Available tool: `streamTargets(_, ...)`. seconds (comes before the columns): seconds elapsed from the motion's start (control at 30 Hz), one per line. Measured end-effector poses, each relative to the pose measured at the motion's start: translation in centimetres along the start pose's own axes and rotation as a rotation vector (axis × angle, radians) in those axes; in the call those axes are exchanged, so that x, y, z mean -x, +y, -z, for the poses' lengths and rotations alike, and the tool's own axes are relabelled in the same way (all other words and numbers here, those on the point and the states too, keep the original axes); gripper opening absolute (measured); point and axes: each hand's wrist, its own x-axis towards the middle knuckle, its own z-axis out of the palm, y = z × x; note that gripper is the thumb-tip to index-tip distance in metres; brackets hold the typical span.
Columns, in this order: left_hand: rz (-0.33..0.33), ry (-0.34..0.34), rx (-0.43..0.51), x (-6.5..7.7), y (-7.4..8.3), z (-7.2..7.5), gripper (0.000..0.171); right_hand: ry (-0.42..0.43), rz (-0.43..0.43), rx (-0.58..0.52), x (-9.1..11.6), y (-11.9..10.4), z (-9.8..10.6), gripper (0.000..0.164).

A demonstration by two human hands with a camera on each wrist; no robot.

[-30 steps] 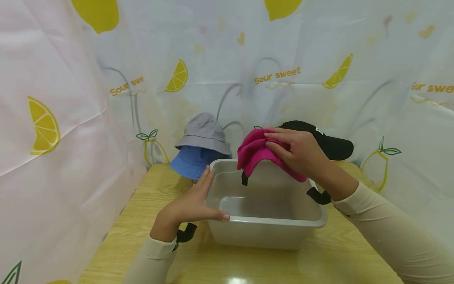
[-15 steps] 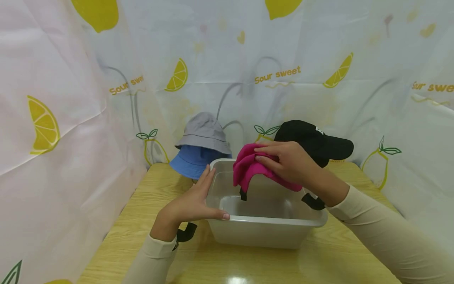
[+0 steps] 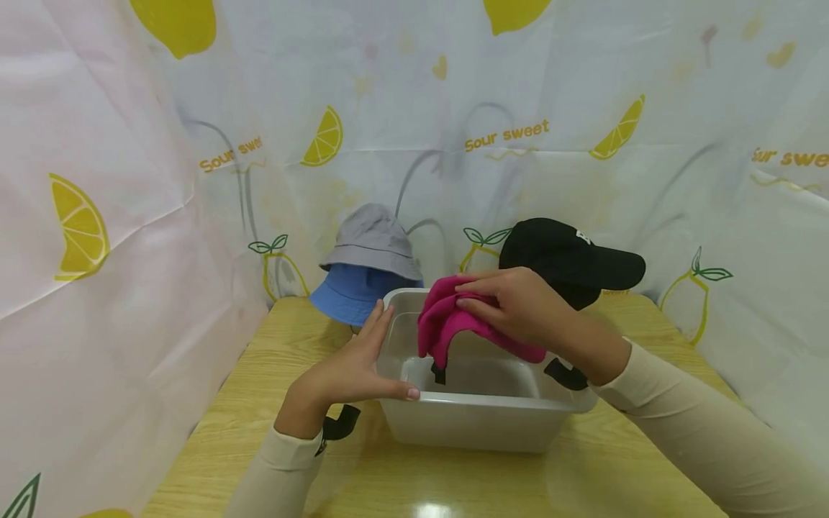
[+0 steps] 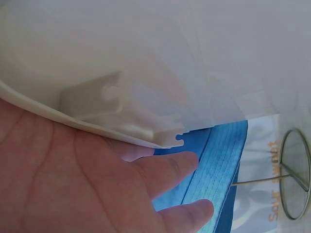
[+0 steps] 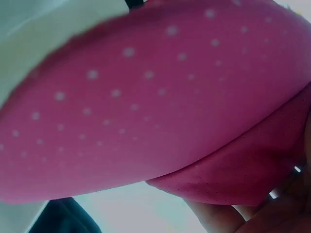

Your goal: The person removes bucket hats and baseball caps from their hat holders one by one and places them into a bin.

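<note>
A pink cap with a black strap hangs tilted over the grey plastic bin, partly below its rim. My right hand grips its upper part, thumb hidden. White dots cover the pink brim in the right wrist view, where some fingers show beneath the cap. My left hand rests on the bin's left end, thumb along the front rim and fingers straight along the outer side. In the left wrist view these fingers lie under the bin's rim, before a blue hat.
Behind the bin at left, a grey bucket hat sits above a blue bucket hat. A black cap stands at back right. A wire stand shows in the left wrist view. Lemon-printed cloth surrounds the wooden table.
My right hand has lowered the pink cap and brought it slightly left, down into the bin's opening. More of the black cap shows behind it. My left hand has stayed in place.
</note>
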Motion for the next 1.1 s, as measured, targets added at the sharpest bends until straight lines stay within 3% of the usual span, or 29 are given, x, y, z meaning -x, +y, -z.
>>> streamTargets(0.63, -0.016, 0.005, -0.001, -0.1, 0.1, 0.0, 0.141, -0.199, -0.044, -0.047, -1.3, -0.3, -2.4, 0.026)
streamTargets(1.1, -0.005, 0.007, 0.005, -0.1, 0.0, 0.0, 0.139, -0.293, 0.034, -0.071, -1.4, -0.3, -3.9, 0.015)
